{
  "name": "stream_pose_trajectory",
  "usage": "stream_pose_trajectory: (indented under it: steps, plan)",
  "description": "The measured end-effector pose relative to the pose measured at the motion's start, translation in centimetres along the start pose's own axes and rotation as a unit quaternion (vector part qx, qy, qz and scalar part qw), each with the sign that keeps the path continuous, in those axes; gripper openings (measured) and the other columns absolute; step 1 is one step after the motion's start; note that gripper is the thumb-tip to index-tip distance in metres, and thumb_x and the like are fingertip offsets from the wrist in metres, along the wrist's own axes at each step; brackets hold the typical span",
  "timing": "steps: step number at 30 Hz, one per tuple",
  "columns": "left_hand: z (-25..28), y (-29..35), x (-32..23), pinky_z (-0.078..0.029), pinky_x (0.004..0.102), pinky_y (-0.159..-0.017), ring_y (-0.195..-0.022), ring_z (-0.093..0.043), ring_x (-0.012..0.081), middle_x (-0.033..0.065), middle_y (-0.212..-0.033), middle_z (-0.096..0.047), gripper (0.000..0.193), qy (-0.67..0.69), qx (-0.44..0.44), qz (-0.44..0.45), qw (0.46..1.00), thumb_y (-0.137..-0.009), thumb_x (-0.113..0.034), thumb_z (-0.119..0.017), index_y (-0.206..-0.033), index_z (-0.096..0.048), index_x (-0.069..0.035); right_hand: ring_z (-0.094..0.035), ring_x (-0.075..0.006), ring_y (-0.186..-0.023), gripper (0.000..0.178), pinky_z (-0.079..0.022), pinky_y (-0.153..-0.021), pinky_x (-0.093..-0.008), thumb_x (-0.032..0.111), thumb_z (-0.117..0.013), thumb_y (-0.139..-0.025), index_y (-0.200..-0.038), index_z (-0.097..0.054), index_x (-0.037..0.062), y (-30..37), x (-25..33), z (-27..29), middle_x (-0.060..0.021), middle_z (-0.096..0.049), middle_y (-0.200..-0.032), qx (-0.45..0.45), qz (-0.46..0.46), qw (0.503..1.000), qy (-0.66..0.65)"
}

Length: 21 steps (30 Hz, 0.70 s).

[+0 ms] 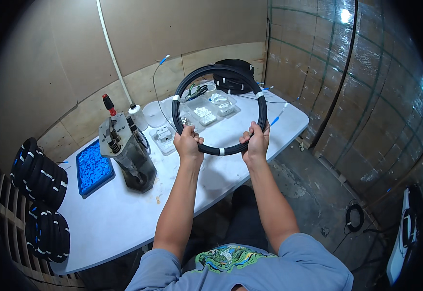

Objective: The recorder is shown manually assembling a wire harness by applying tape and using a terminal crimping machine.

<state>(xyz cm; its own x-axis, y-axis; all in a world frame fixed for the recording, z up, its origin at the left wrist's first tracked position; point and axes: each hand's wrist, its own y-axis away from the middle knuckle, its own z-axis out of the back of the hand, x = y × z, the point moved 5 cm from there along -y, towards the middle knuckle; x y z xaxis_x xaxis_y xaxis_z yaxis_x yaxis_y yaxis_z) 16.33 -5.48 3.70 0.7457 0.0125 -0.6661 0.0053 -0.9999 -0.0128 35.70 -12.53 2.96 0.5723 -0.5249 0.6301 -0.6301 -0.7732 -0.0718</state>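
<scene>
Above the near edge of the white desk point(124, 213), a round coil of black cable point(219, 109), bound with white tape bands, is held upright. The left hand point(188, 143) and right hand point(256, 141) grip its lower arc, fingers clamped around the smooth bundle. At the desk's left edge lies a blue tray point(94, 168) of small blue pieces beside a grey metal press tool point(126, 153). Clear plastic tubs point(203, 112) sit behind the coil.

Black taped cable coil point(262, 104) held upright above table.
</scene>
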Motion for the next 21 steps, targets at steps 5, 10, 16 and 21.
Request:
stream_pose_trajectory:
  steps: [5, 10, 16, 21]
  plan:
    - [0.8, -3.6, 0.1, -0.042, 0.0297, -0.047, -0.049, -0.044, 0.0104, -0.0011, -0.063, -0.046, 0.009, -0.066, 0.045, 0.083, 0.993, -0.086, -0.010, -0.061, -0.081, -0.055, -0.006, -0.041, -0.0080, -0.052, 0.052, -0.042, -0.048, -0.0280, 0.002, -0.048, -0.094, -0.140, -0.036, 0.0237, 2.1, 0.1, 0.0, -0.0012, -0.046, -0.085, -0.029, 0.040, 0.999, 0.014]
    - [0.3, -6.8, -1.8, -0.041, 0.0296, -0.046, -0.047, -0.042, 0.0099, -0.0019, -0.062, -0.048, 0.013, -0.156, 0.074, 0.106, 0.979, -0.086, -0.011, -0.066, -0.078, -0.056, -0.010, -0.040, -0.0079, -0.051, 0.051, -0.040, -0.045, -0.0267, 0.000, -0.047, -0.091, -0.136, -0.041, 0.0228, 1.9, 0.1, 1.6, 0.0001, -0.045, -0.077, -0.037, 0.028, 0.999, 0.016]
    - [0.7, -4.8, -0.6, -0.034, 0.0280, -0.045, -0.048, -0.035, 0.0088, -0.0052, -0.060, -0.035, 0.015, -0.172, 0.074, 0.077, 0.979, -0.089, -0.011, -0.061, -0.080, -0.049, -0.012, -0.041, -0.0075, -0.047, 0.046, -0.040, -0.042, -0.0254, 0.000, -0.047, -0.090, -0.132, -0.044, 0.0173, -1.9, 1.3, 2.4, 0.0006, -0.043, -0.070, 0.037, -0.002, 0.998, 0.059]
    - [1.3, -3.6, 0.1, -0.033, 0.0267, -0.045, -0.048, -0.033, 0.0081, -0.0049, -0.061, -0.035, 0.018, -0.137, 0.034, 0.050, 0.989, -0.090, -0.008, -0.058, -0.079, -0.045, -0.013, -0.039, -0.0072, -0.044, 0.052, -0.038, -0.038, -0.0248, 0.000, -0.048, -0.089, -0.138, -0.042, 0.0163, -3.3, 1.8, 1.7, 0.0007, -0.042, -0.068, 0.050, -0.016, 0.995, 0.082]
